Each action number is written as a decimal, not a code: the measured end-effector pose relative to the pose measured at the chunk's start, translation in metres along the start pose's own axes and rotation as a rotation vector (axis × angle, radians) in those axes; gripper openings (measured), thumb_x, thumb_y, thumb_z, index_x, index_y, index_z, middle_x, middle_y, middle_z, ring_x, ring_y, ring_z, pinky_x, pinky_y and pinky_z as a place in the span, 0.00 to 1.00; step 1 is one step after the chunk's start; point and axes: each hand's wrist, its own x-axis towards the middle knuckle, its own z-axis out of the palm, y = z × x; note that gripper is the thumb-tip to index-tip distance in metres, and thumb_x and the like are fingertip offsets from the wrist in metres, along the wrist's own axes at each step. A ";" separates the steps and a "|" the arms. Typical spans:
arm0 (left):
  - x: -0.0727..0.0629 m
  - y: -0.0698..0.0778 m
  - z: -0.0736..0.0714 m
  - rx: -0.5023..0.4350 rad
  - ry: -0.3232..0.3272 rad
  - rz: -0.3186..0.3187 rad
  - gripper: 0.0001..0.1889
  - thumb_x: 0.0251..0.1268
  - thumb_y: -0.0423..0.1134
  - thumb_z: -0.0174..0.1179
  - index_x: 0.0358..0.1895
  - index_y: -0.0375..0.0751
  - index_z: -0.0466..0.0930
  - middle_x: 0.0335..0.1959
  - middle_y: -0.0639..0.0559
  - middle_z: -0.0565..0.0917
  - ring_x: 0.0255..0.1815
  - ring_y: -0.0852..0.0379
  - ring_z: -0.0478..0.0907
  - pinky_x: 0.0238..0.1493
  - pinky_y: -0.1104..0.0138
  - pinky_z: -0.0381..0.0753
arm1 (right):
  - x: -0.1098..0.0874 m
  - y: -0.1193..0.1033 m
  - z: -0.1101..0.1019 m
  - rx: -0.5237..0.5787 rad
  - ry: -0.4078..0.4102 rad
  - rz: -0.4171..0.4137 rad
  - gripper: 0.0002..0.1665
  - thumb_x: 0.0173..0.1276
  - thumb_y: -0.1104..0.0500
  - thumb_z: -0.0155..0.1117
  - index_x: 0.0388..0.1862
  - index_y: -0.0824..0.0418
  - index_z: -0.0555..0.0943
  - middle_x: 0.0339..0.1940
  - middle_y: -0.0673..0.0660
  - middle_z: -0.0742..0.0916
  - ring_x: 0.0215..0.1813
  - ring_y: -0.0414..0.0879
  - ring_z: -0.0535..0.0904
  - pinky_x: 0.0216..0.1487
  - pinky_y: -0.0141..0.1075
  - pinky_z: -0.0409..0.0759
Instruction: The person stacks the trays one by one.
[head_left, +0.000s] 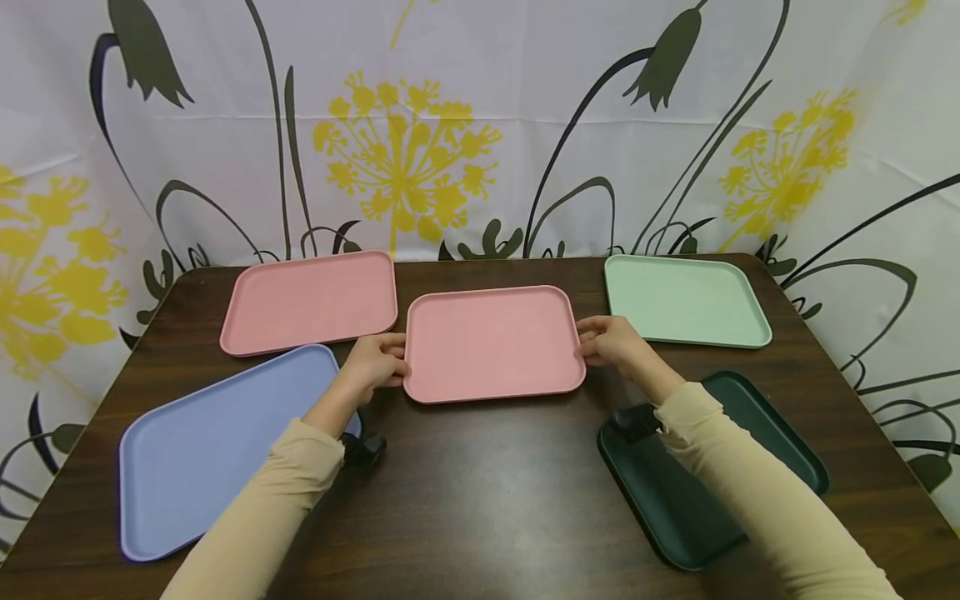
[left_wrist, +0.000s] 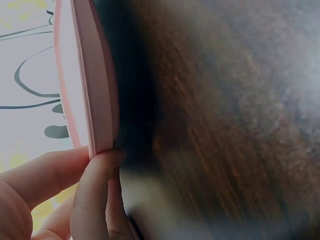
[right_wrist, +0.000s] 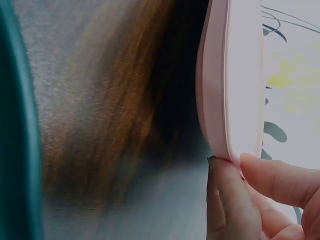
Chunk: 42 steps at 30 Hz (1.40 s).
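Wooden table (head_left: pixel 480 492), lower frame; flowered cloth (head_left: pixel 570 50), upper frame. Left hand (head_left: pixel 375 362) and right hand (head_left: pixel 611 342) pinch pink tray (head_left: pixel 495 344), mid-frame.

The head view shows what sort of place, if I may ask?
Probably an indoor tabletop workspace, perhaps staged: a dark brown wood-grain table, five rectangular pink, blue and green trays, and a white floral fabric backdrop.

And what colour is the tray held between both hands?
Pink all over; the tray shows best in the head view.
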 end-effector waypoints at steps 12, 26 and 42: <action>0.000 -0.004 0.005 -0.011 -0.008 -0.010 0.34 0.55 0.18 0.55 0.70 0.28 0.60 0.56 0.31 0.74 0.30 0.65 0.75 0.28 0.77 0.82 | 0.002 0.013 0.001 0.027 -0.013 0.031 0.31 0.62 0.75 0.56 0.66 0.77 0.64 0.43 0.61 0.81 0.34 0.36 0.78 0.48 0.37 0.86; -0.002 -0.007 0.006 -0.017 -0.024 -0.017 0.35 0.56 0.19 0.56 0.70 0.28 0.59 0.59 0.28 0.73 0.28 0.67 0.75 0.27 0.77 0.83 | -0.003 0.015 0.001 0.047 -0.040 0.031 0.31 0.62 0.75 0.56 0.65 0.78 0.64 0.45 0.64 0.82 0.34 0.36 0.78 0.45 0.34 0.86; -0.003 -0.008 0.006 -0.042 -0.047 -0.011 0.35 0.56 0.19 0.57 0.70 0.28 0.59 0.61 0.27 0.72 0.29 0.67 0.76 0.29 0.75 0.85 | -0.001 0.018 0.000 0.033 -0.045 0.017 0.31 0.61 0.74 0.57 0.64 0.77 0.64 0.48 0.66 0.82 0.36 0.37 0.79 0.48 0.38 0.86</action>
